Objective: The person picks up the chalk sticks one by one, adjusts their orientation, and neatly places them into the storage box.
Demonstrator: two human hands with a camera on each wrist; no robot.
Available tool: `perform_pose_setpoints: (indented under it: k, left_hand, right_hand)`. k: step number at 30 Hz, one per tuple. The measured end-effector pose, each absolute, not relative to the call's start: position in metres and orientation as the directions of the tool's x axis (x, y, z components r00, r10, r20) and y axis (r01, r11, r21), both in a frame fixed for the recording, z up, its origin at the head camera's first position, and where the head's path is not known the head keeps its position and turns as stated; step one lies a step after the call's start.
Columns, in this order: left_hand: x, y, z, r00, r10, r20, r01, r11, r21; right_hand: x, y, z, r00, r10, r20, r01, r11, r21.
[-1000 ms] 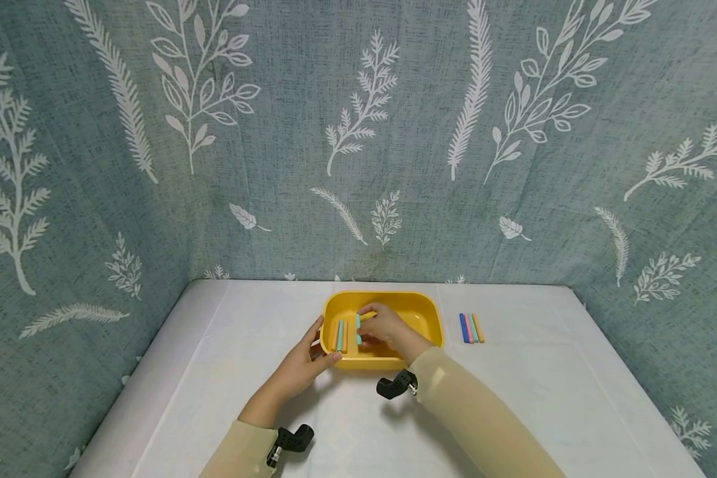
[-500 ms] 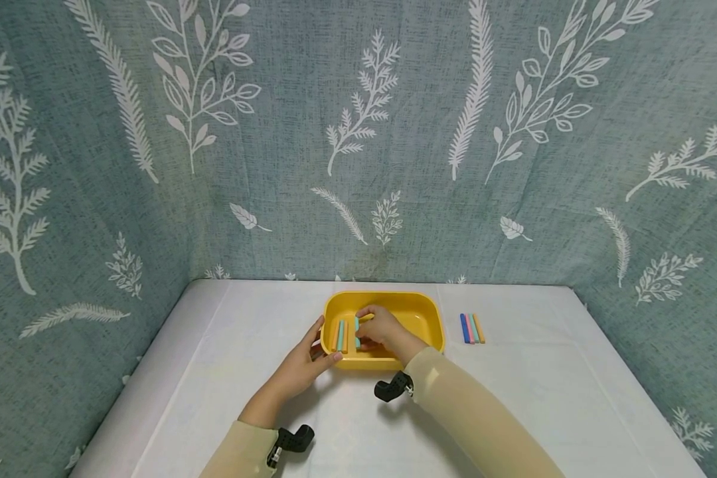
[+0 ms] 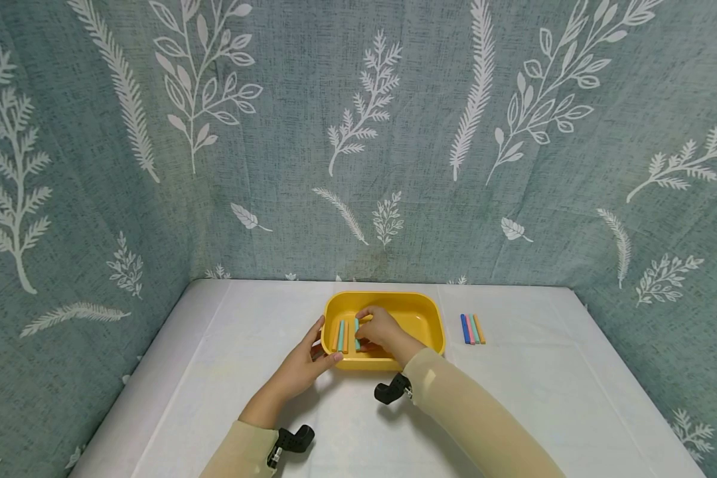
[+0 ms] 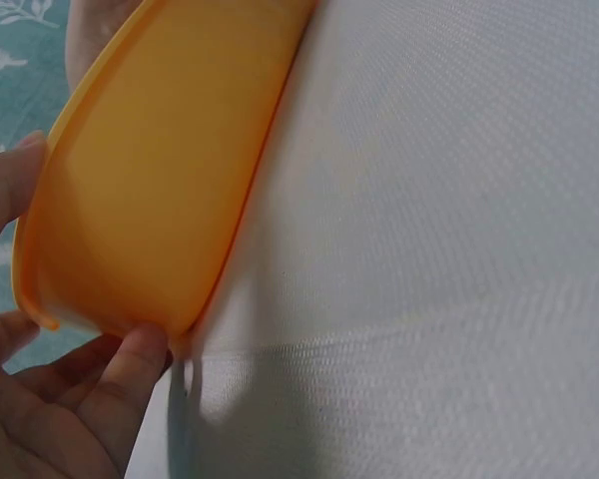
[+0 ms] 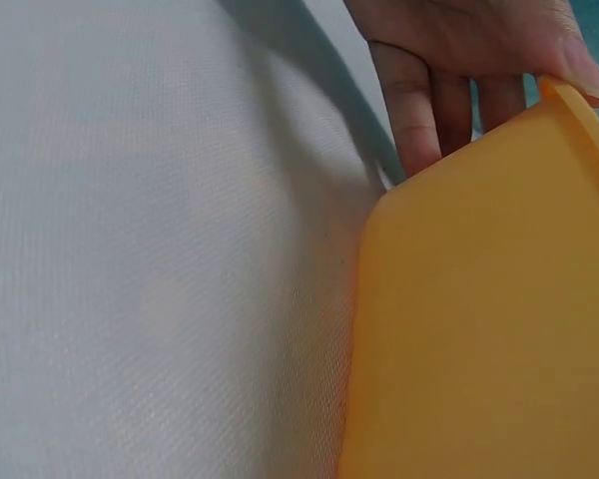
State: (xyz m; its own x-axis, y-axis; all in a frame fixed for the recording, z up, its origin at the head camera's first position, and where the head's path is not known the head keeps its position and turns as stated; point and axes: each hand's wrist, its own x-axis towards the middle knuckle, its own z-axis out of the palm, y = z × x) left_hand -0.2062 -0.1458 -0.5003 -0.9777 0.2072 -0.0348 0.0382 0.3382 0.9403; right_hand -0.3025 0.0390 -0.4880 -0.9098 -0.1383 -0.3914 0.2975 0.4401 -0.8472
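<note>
A yellow divided tray sits on the white-covered table. My left hand grips the tray's left end, thumb on the near rim and fingers around the outer side; the left wrist view shows its fingertips against the yellow wall. In the left compartment lie a mint chalk stick and two orange chalk sticks, one on each side of it. My right hand reaches into the larger right compartment and pinches another mint chalk stick, upright in the picture beside the divider. Part of that stick is hidden by the fingers.
To the right of the tray, a row of blue, pink, mint and orange chalk sticks lies on the white tablecloth. A green leaf-patterned curtain stands behind and at both sides.
My right hand has moved slightly left with the mint chalk stick, bringing it closer to the divider, then nearly stopped. The left hand and tray stay put.
</note>
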Motion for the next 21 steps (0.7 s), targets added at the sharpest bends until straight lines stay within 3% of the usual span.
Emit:
perform_pose_setpoints:
  k: [21]
  left_hand:
    - [-0.2058, -0.1445, -0.4984, -0.981, 0.191, -0.046, 0.027, 0.361, 0.932]
  right_hand:
    - [-0.2991, 0.0381, -0.4854, -0.909, -0.119, -0.400, 0.316, 0.430, -0.846]
